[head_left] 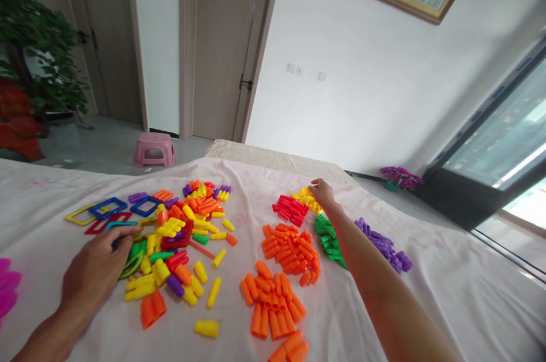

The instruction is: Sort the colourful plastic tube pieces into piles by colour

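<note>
Pale cloth (447, 288) was spread under both hands, with a white wall (341, 112) and a closed door (222, 49) set beyond them. Left hand (96, 262) was placed at the near-left edge of a mixed heap (174, 228), fingers curled; something dark was glimpsed by the thumb, but a firm grip could not be confirmed. Right hand (322, 192) was extended over yellow pieces (306, 198), fingers bent, gap narrow; whether anything was pinched could not be told. Pieces were judged light, stiff, hollow plastic: hard to break, a bit slick, prone to roll. Mid-barrel was rated the best hold, thumb against fingertips. Red pieces (290, 210) were grouped just left of the right hand; orange pieces (292, 254) were massed between the hands. Green pieces (328, 240) were partly covered by the right forearm, and purple pieces (379, 242) were laid on its outer side. Beyond the left fingers, a blue frame (114, 214) was laid among other flat frames; loose parts there were judged a snag risk for that hand.
</note>
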Action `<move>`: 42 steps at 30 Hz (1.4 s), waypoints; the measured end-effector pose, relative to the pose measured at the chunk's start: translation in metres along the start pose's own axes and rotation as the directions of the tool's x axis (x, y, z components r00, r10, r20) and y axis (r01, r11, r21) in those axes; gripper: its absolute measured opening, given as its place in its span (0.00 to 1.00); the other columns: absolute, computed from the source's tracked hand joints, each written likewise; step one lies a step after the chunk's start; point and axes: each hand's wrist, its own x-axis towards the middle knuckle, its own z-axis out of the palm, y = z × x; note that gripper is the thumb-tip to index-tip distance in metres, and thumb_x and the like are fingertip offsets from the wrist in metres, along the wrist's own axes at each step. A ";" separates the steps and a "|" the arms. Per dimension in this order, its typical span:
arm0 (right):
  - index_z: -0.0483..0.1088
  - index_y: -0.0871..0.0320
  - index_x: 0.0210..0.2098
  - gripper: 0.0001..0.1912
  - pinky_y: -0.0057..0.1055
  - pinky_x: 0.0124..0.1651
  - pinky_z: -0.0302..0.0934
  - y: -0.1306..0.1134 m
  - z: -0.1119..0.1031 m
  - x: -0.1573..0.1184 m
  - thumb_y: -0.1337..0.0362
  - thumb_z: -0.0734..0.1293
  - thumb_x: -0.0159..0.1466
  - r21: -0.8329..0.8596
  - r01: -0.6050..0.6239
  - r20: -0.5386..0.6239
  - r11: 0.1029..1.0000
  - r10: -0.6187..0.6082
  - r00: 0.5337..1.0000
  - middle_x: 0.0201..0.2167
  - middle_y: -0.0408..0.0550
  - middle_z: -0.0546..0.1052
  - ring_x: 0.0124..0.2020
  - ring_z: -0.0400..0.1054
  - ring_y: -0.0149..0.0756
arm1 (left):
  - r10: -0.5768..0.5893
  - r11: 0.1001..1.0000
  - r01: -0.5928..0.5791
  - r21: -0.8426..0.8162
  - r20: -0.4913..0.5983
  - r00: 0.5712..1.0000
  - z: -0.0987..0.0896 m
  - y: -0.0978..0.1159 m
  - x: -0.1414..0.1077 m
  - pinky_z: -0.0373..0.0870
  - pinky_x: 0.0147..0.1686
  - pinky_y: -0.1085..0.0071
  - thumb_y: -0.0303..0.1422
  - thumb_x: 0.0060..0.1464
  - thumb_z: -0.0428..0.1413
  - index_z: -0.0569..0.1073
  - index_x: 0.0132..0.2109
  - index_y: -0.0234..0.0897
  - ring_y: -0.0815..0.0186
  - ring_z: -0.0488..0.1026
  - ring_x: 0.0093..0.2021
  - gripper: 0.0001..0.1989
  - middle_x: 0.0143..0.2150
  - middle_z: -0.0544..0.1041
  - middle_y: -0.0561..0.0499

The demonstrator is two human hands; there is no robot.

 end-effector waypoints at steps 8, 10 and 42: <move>0.81 0.57 0.48 0.22 0.30 0.51 0.67 0.023 0.011 0.019 0.74 0.66 0.56 -0.112 -0.063 0.012 0.992 0.065 0.998 0.47 0.52 0.83 0.51 0.77 0.43 | 0.017 1.000 -0.017 0.000 -0.046 0.999 0.006 -0.007 0.004 0.66 0.41 0.65 0.45 0.61 0.47 0.79 0.52 0.46 0.56 0.74 0.45 0.21 0.53 0.80 0.47; 0.81 0.58 0.51 0.26 0.33 0.54 0.67 0.027 0.008 0.015 0.75 0.66 0.55 -0.121 -0.081 -0.017 0.989 0.080 0.997 0.50 0.55 0.82 0.54 0.76 0.46 | 0.025 1.000 -0.025 -0.010 -0.053 0.998 0.006 -0.007 0.004 0.66 0.40 0.66 0.44 0.61 0.47 0.79 0.52 0.46 0.56 0.74 0.45 0.21 0.53 0.80 0.48; 0.80 0.52 0.42 0.09 0.30 0.39 0.61 -0.232 0.084 -0.208 0.59 0.70 0.65 0.022 0.643 0.528 0.766 -0.555 0.643 0.41 0.50 0.82 0.42 0.76 0.41 | 0.136 0.982 -0.155 -0.110 -0.163 0.977 0.001 0.002 -0.006 0.69 0.44 0.67 0.35 0.62 0.48 0.80 0.48 0.43 0.59 0.76 0.48 0.17 0.50 0.82 0.48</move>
